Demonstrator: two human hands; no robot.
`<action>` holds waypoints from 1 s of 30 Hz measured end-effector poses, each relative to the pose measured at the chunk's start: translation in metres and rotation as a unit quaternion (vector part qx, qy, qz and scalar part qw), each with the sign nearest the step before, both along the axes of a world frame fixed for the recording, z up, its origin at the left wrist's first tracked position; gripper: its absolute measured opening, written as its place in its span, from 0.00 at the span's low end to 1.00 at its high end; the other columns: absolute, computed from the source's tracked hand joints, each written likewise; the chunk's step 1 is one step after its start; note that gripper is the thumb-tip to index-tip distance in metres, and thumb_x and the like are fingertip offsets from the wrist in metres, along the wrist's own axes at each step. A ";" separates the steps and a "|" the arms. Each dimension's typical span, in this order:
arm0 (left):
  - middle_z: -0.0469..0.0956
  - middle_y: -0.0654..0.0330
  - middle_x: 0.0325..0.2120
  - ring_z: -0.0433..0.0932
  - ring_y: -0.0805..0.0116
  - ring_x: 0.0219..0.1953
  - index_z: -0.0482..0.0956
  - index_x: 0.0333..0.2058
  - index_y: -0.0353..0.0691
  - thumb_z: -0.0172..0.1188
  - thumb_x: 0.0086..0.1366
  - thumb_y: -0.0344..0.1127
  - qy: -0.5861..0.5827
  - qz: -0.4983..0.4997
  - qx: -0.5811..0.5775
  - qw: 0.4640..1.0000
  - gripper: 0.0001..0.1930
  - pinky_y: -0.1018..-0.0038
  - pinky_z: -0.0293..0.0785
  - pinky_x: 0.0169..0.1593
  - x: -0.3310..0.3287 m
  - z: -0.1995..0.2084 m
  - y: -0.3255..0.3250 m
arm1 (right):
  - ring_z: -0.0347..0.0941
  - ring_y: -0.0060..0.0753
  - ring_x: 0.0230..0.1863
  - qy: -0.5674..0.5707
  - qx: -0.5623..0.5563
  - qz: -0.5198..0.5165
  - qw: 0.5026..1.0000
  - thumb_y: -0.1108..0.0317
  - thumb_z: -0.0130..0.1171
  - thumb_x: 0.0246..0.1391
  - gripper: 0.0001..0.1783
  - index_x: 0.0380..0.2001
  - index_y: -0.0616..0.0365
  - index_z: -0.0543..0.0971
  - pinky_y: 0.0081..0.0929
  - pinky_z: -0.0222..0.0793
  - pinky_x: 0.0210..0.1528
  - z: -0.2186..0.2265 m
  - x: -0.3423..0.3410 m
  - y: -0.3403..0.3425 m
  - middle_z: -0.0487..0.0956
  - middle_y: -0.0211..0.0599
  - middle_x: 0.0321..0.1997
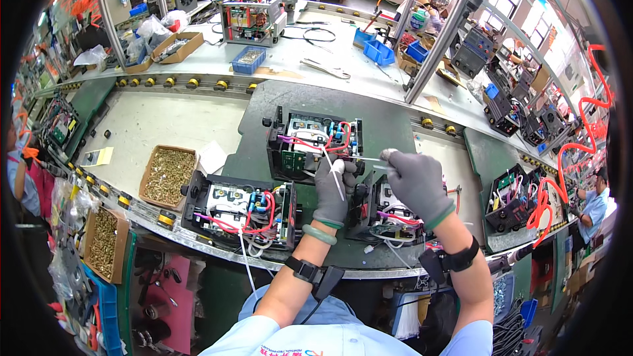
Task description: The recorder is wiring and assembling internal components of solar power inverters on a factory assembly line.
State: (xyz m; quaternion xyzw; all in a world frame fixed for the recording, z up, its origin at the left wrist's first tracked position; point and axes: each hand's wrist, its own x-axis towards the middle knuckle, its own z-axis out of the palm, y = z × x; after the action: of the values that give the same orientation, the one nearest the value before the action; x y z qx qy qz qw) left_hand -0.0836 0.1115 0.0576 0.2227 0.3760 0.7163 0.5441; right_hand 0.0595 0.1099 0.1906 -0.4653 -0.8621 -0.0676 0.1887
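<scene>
An open power unit (316,140) with a black frame, red and purple wires and a green circuit board stands on the dark green work board. At its near right corner, my grey-gloved left hand (331,194) has its fingers closed, with a white cable tie (333,175) running across them. My gloved right hand (421,184) is to the right, its fingers pinched on a thin pale strip (368,159) that runs left toward the unit. Whether this strip is also a cable tie is hard to tell. A similar unit (239,214) stands at near left, another (389,207) below my right hand.
A carton of brassy screws (169,175) stands on the left, with another carton (105,244) nearer me. The roller rail (191,84) runs behind the work board (277,95). Coiled orange air hoses (550,188) hang at right. Another person (595,207) works there.
</scene>
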 end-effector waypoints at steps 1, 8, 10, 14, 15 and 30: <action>0.77 0.66 0.24 0.70 0.80 0.19 0.75 0.41 0.42 0.48 0.70 0.31 -0.081 -0.013 -0.010 0.997 0.07 0.81 0.65 0.21 -0.001 -0.001 0.001 | 0.79 0.46 0.25 -0.005 0.000 -0.001 1.000 0.71 0.57 0.49 0.11 0.37 0.48 0.83 0.44 0.73 0.29 0.004 -0.006 0.005 0.80 0.40 0.23; 0.77 0.67 0.24 0.70 0.81 0.19 0.75 0.39 0.44 0.46 0.71 0.31 -0.128 -0.017 0.006 0.992 0.07 0.82 0.63 0.20 0.000 -0.003 -0.001 | 0.81 0.48 0.27 -0.185 0.009 -0.004 0.983 0.67 0.60 0.48 0.03 0.27 0.51 0.78 0.43 0.75 0.30 0.014 -0.041 0.029 0.80 0.39 0.23; 0.77 0.67 0.25 0.70 0.82 0.19 0.75 0.40 0.44 0.46 0.71 0.31 -0.124 -0.015 0.002 0.992 0.07 0.83 0.63 0.20 0.001 -0.003 -0.001 | 0.78 0.48 0.25 -0.200 0.022 0.010 0.979 0.69 0.58 0.47 0.07 0.32 0.51 0.79 0.45 0.72 0.28 0.014 -0.044 0.033 0.78 0.39 0.21; 0.77 0.67 0.25 0.69 0.82 0.20 0.75 0.43 0.44 0.46 0.71 0.30 -0.110 -0.002 -0.010 0.994 0.09 0.83 0.64 0.23 0.001 0.000 -0.002 | 0.77 0.47 0.25 -0.209 0.024 0.008 0.978 0.70 0.58 0.45 0.09 0.33 0.50 0.79 0.44 0.70 0.27 0.019 -0.046 0.028 0.78 0.39 0.21; 0.77 0.67 0.25 0.70 0.81 0.21 0.76 0.45 0.42 0.47 0.70 0.29 -0.113 -0.005 -0.006 0.994 0.10 0.83 0.66 0.25 0.002 -0.001 -0.002 | 0.77 0.47 0.25 -0.212 0.024 0.008 0.977 0.70 0.58 0.45 0.09 0.33 0.50 0.79 0.44 0.70 0.27 0.018 -0.045 0.028 0.78 0.39 0.21; 0.76 0.68 0.24 0.68 0.83 0.18 0.75 0.40 0.42 0.44 0.75 0.34 -0.068 0.046 0.009 0.997 0.09 0.83 0.63 0.21 0.006 -0.017 0.008 | 0.80 0.49 0.27 -0.247 0.011 -0.001 0.969 0.68 0.56 0.50 0.03 0.27 0.52 0.79 0.44 0.74 0.29 0.003 -0.072 0.051 0.79 0.41 0.22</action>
State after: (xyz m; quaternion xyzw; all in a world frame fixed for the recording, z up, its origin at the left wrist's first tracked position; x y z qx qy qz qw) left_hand -0.0780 0.1194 0.0408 0.1611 0.3415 0.7571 0.5331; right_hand -0.0129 0.1612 0.1937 -0.4326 -0.8809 -0.1901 -0.0252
